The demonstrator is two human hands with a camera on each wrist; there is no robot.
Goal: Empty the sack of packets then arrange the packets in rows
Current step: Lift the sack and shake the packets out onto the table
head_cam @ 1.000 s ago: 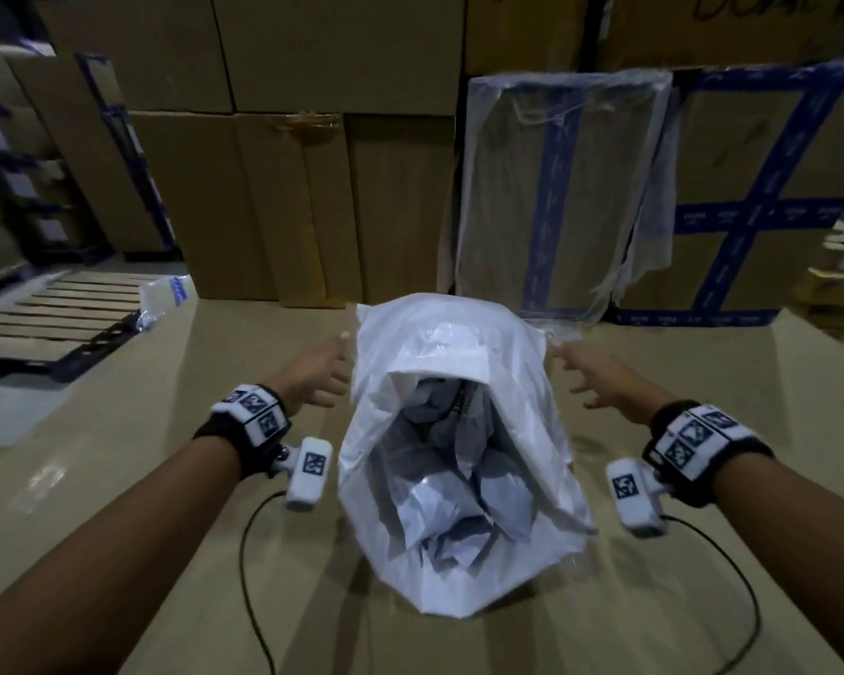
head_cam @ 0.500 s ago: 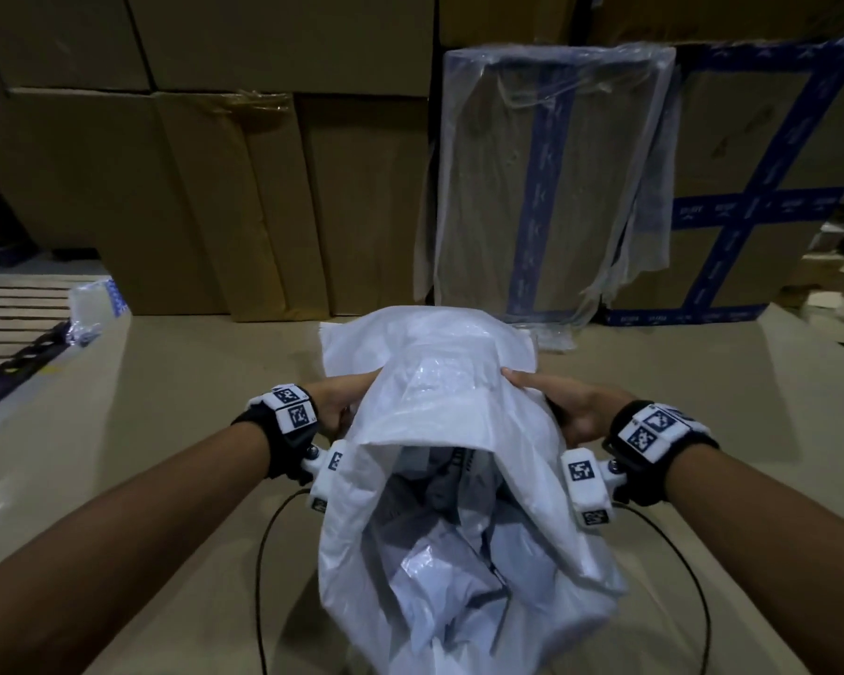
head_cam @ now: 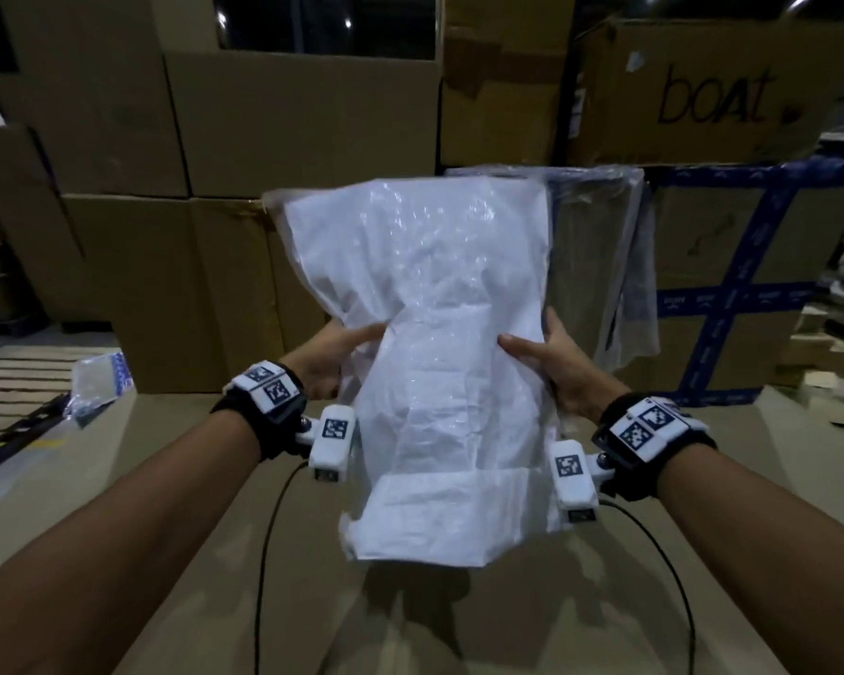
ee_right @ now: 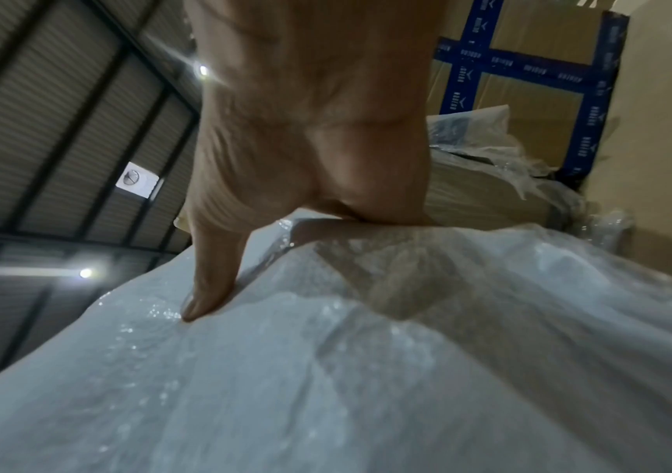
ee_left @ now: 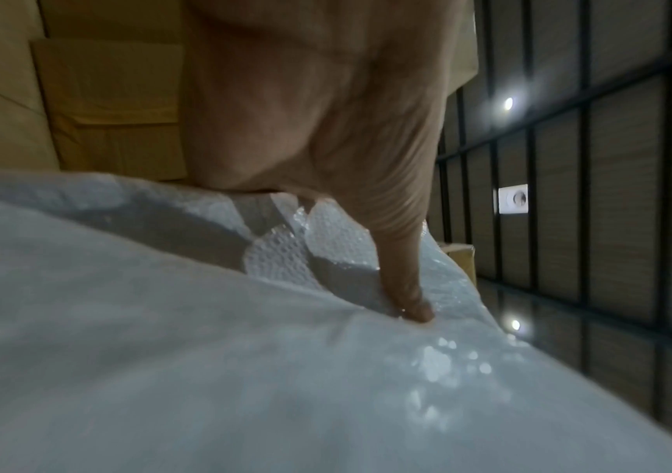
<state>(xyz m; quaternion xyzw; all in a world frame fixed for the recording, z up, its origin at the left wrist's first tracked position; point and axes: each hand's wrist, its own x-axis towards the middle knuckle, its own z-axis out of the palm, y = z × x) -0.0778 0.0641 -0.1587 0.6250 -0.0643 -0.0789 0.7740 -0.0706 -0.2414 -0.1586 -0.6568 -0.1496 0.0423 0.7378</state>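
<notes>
A white woven sack [head_cam: 439, 382] hangs in the air above the brown cardboard-covered table [head_cam: 166, 528], its folded mouth end low and near me. My left hand [head_cam: 337, 350] grips its left side at mid-height and my right hand [head_cam: 549, 355] grips its right side. The left wrist view shows my thumb [ee_left: 403, 281] pressed into the sack [ee_left: 245, 368]. The right wrist view shows the other thumb [ee_right: 213, 281] dug into the sack [ee_right: 366, 368] while the fingers curl behind a fold. No packets are in sight.
Stacked brown cartons [head_cam: 264, 138] wall off the far side of the table. A plastic-wrapped box [head_cam: 600, 265] and a blue-taped carton [head_cam: 732, 294] stand at the back right. A clear bag [head_cam: 99, 382] lies at the left edge, beside a wooden pallet [head_cam: 11, 382].
Both hands closed in on the lying sack, took hold of its sides and lifted it off the table. Its open mouth with the packets inside no longer faces me.
</notes>
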